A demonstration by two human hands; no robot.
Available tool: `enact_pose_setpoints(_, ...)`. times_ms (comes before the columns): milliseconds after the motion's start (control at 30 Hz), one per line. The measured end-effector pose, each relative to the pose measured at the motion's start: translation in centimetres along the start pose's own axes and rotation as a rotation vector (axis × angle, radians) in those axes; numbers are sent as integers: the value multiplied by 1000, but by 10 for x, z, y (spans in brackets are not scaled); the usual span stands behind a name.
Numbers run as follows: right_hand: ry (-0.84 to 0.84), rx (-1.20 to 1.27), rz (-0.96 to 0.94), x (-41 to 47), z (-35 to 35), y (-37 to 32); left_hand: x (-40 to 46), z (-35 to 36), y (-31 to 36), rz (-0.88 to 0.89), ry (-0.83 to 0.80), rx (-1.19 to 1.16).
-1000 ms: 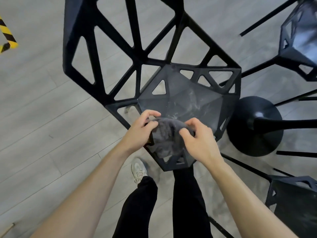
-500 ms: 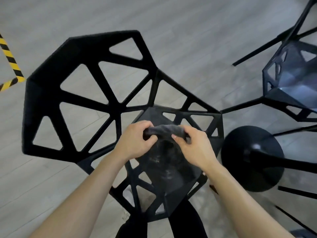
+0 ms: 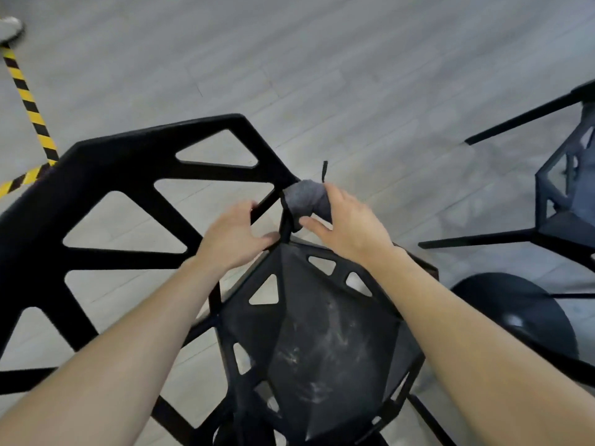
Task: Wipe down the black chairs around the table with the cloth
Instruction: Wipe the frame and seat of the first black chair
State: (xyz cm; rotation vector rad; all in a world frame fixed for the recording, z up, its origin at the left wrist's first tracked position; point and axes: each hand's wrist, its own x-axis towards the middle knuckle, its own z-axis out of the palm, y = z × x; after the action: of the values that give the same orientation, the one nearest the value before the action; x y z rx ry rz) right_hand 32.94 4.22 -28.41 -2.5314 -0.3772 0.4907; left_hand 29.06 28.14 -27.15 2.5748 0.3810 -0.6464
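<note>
Floor [image 3: 322,59] of pale grey planks, open from nine through twelve to two o'clock. Striped yellow-and-black tape [image 3: 30,107] at ten o'clock, near the backrest's left edge. Black chair [image 3: 322,349] dead centre, seat at six o'clock scuffed with pale dusty marks, latticed backrest [image 3: 106,175] spreading toward nine and ten o'clock. Second chair [image 3: 566,201] at three o'clock, well apart, thin legs reaching inward. Round black base [image 3: 515,320] at four o'clock, just beside the seat's right edge.

Left hand [image 3: 230,239] on the junction where backrest struts meet the seat's rear corner, fingers curled around a strut, thumb against the upright bar. Right hand [image 3: 351,226] at one o'clock of centre, fingers closed over the grey cloth [image 3: 306,196], thumb stretched toward the upright bar. Cloth bunched and pressed on the backrest's right top corner, a dark loop sticking up above it.
</note>
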Motion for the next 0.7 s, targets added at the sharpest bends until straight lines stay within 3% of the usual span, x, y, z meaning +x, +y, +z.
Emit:
enact_pose_setpoints(67,62,-58,-15,7,8,0,22,7,10,-8,-13,-14)
enact_pose_setpoints(200,208,23,86,-5,12,16,45,20,29,34,169,-15)
enact_pose_setpoints(333,202,71,231,-34,0,41,54,20,44,89,135,-23)
enact_pose_setpoints(467,374,155,416,-23,-7,50,75,19,74,228,123,-12)
enact_pose_setpoints(700,630,187,436,6,-11,66,123,16,112,338,199,89)
